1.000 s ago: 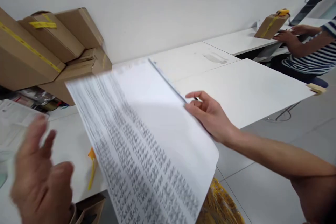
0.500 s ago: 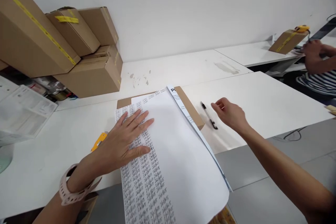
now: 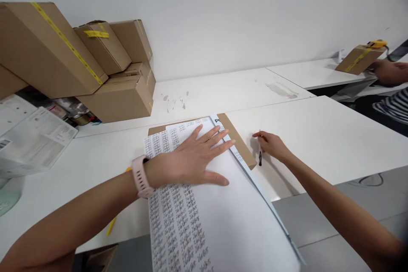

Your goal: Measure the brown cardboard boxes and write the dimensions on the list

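My left hand lies with fingers spread over a white sheet of paper, a pink watch strap round its wrist. Columns of handwritten marks fill the sheet's left part; the right part is blank. Beneath the sheet are a bluish printed sheet and a piece of brown cardboard. To the right, my right hand pinches a pen at the table. Its fingers cover part of the pen, and the dark end shows below them.
Cardboard boxes are stacked at the back left, beside a clear plastic container. A yellow tool lies partly under my left forearm. At the far right, a person's arm is near another box on the white table.
My left hand has slid right across the sheet, over its blank part. My right hand has come down onto the pen, which now points differently. The view has shifted slightly.
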{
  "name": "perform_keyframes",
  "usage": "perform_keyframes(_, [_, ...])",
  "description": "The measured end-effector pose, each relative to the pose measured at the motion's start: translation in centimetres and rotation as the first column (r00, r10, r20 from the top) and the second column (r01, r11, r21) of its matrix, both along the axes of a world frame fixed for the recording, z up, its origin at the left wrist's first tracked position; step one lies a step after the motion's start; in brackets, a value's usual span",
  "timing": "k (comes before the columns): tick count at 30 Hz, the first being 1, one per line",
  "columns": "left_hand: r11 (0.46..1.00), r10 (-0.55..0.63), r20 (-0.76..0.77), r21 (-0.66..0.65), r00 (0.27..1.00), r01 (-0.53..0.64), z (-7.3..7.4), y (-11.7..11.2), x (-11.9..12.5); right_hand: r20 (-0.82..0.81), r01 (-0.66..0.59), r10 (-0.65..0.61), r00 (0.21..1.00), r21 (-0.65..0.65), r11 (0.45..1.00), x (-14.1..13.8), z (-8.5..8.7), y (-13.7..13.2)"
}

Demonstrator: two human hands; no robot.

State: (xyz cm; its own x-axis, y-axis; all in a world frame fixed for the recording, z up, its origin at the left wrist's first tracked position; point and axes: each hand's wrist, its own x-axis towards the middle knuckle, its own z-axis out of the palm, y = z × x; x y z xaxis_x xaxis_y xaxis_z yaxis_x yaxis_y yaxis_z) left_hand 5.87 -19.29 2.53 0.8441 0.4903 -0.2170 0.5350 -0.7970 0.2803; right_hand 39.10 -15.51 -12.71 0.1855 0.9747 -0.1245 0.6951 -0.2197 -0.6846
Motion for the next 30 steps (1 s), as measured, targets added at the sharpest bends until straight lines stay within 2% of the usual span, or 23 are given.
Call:
perform_keyframes(1, [0.999,-0.005,-0.013,-0.037,1.0,0.004,-0.3,0.7,0.7,-0.212,0.069,-0.06,0.975,0.033,0.997,0.7,0.6,-0.3])
perform_keyframes(3, [0.996,-0.016,-0.015,-0.082,1.0,0.015,-0.9,1.8,1.8,-0.561,0.152,-0.064,0.826,0.111,0.982,2.1,2.3,-0.9])
perform_keyframes(5, [0.997,-0.019,0.006,-0.079,1.0,0.02,-1.5,2.5,2.5,-0.711,0.172,0.033,0.702,0.215,0.961,3.0,4.8,-1.6])
perform_keyframes(7, [0.998,-0.014,0.026,-0.064,1.0,0.016,-1.9,2.8,3.0,-0.721,0.178,0.131,0.68,0.336,0.925,2.8,7.7,-2.2])
perform_keyframes(9, [0.999,-0.003,0.035,-0.054,0.999,0.005,-2.0,2.8,3.2,-0.674,0.176,0.203,0.71,0.449,0.876,1.4,10.6,-2.5])
perform_keyframes(12, [0.999,0.018,0.049,-0.051,0.999,-0.015,-1.9,2.4,3.4,-0.574,0.105,0.331,0.749,0.596,0.796,-3.0,14.0,-2.4])
perform_keyframes(14, [0.997,0.041,0.063,-0.068,0.997,-0.037,-1.6,2.3,3.5,-0.53,0.027,0.444,0.723,0.664,0.747,-6.8,15.5,-2.0])
perform_keyframes(15, [0.995,0.059,0.072,-0.085,0.996,-0.053,-1.5,2.2,3.6,-0.533,-0.008,0.49,0.69,0.67,0.742,-8.8,15.9,-1.6])
perform_keyframes(16, [0.992,0.079,0.085,-0.104,0.993,-0.07,-1.3,2.2,3.5,-0.555,-0.032,0.517,0.652,0.661,0.75,-10.7,16.2,-1.2])
perform_keyframes(19, [0.982,0.136,0.157,-0.15,0.978,-0.112,-0.5,2.0,2.7,-0.69,-0.142,0.491,0.533,0.499,0.855,-15.6,16.1,0.3])
perform_keyframes(21, [0.981,0.128,0.195,-0.17,0.972,-0.095,0.2,1.9,1.2,-0.772,-0.211,0.424,0.474,0.368,0.906,-17.8,15.3,1.5])
perform_keyframes(23, [0.977,0.146,0.206,-0.182,0.968,-0.108,0.9,2.1,-1.0,-0.821,-0.226,0.357,0.445,0.283,0.932,-19.0,14.2,2.5])
perform_keyframes(25, [0.961,0.264,0.237,-0.145,0.935,-0.235,1.4,3.0,-3.4,-0.83,-0.187,0.313,0.462,0.254,0.949,-19.5,13.2,3.3])
perform_keyframes(26, [0.934,0.357,0.27,-0.112,0.894,-0.339,1.6,3.8,-4.5,-0.818,-0.157,0.299,0.492,0.254,0.954,-19.5,12.7,3.5])
perform_keyframes(28, [0.846,0.524,0.333,-0.098,0.784,-0.524,1.6,5.9,-6.1,-0.776,-0.099,0.27,0.571,0.261,0.96,-19.5,12.1,3.8])
perform_keyframes(30, [0.776,0.631,0.307,-0.247,0.712,-0.581,1.3,8.3,-6.5,-0.743,-0.061,0.25,0.621,0.272,0.96,-19.4,11.8,3.8])
